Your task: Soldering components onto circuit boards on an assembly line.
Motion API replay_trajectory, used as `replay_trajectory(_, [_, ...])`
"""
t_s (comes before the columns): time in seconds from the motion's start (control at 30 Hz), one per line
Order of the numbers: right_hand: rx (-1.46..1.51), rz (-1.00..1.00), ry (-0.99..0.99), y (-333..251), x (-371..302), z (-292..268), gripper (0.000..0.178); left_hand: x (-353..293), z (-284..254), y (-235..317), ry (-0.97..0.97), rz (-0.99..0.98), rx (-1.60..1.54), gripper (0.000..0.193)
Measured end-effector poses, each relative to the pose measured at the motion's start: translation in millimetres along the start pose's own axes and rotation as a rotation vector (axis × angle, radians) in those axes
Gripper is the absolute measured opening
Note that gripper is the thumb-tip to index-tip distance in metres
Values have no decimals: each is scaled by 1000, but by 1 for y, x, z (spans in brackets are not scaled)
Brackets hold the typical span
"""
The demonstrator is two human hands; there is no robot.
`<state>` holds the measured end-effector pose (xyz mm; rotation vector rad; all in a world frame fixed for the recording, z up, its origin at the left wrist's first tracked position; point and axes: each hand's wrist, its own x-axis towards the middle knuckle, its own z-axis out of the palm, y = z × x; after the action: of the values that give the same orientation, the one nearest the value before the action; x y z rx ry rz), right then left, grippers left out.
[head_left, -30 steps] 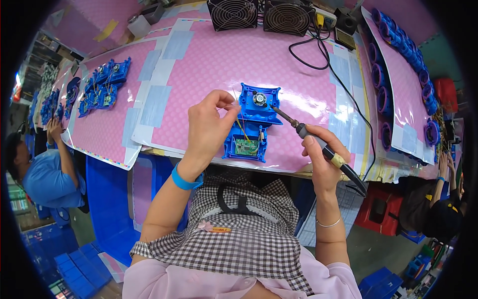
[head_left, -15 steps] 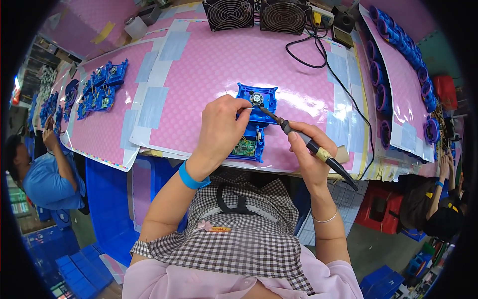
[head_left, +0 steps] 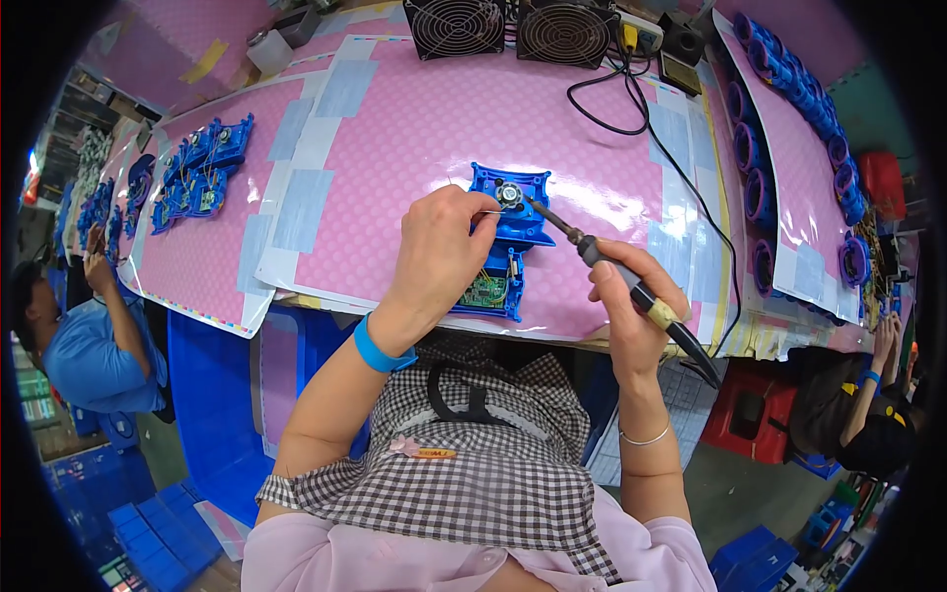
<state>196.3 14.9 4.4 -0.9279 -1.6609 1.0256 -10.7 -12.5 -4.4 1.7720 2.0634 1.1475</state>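
Note:
My right hand [head_left: 636, 301] grips a soldering iron [head_left: 589, 249] like a pen, its tip at the right edge of a small round speaker [head_left: 509, 195]. That speaker sits in the upper blue plastic housing [head_left: 533, 229] on the pink worktop. My left hand [head_left: 439, 252] lies over the housing's left side, thumb and forefinger pinching a thin pale wire [head_left: 489, 211] beside the speaker. Nearer to me, a second blue housing part [head_left: 515, 266] holds a green circuit board [head_left: 483, 290], partly covered by my left hand.
Two black fans [head_left: 456, 28] stand at the back. The iron's black cord [head_left: 691, 183] runs down the right side. Several wired blue housings [head_left: 202, 173] lie at left, and blue rings [head_left: 758, 192] line a rack at right. Co-workers sit on both sides; a blue bin [head_left: 212, 414] is below left.
My right hand has drawn the soldering iron slightly to the right and back, moving its tip from the speaker's lower edge to its right side. My left hand stays almost still.

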Motion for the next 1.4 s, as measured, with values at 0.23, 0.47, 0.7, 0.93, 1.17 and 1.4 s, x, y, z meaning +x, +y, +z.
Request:
replay_trajectory(0.23, [101,80,169,-8,-9,-20,23,0,2,-2,2,-2,-8,11])
replay_trajectory(0.47, [135,-62,159,5,-14,-30,32,1,4,-4,1,14,-18,12])
replay_trajectory(0.7, [123,-34,169,2,-13,-24,29,-8,-7,27,64,106,14,20])
replay_trajectory(0.93, [203,-166,215,-20,1,-22,23,-7,-7,23,-378,80,448,13])
replay_trajectory(1.17, [263,-81,416,-11,-11,-77,28,45,-87,-146,13,-175,910,18])
replay_trajectory(1.4, [187,-340,658,-33,-6,-125,37,59,-148,-276,450,164,833,21])
